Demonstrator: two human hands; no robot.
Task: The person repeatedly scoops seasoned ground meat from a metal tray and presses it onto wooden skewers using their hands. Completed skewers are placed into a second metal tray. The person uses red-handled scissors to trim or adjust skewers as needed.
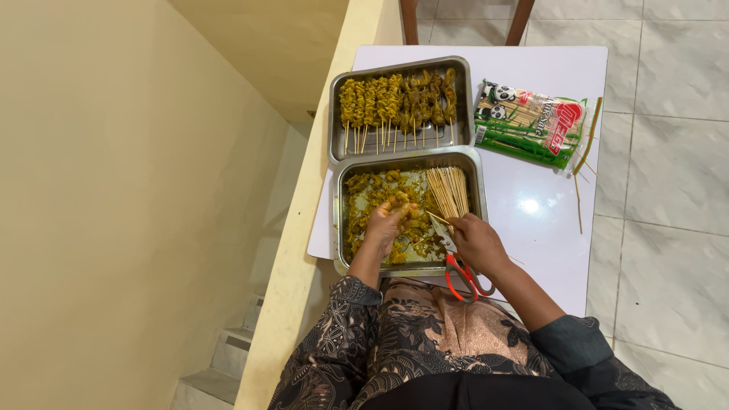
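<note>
On a white table [547,228], two steel trays sit along the left edge: the far tray [465,106] holds finished skewers [395,102], the near tray [480,190] yellow marinated meat [364,193] and bare sticks [448,190]. The left hand [387,224] pinches a meat piece; the right hand [477,241] holds one stick [439,220], tip just beside it. Threading goes best through the centre. Red scissors [465,277] lie at the near edge.

Single head-worn view, looking steeply down, fairly near, over white table [531,220]
</note>
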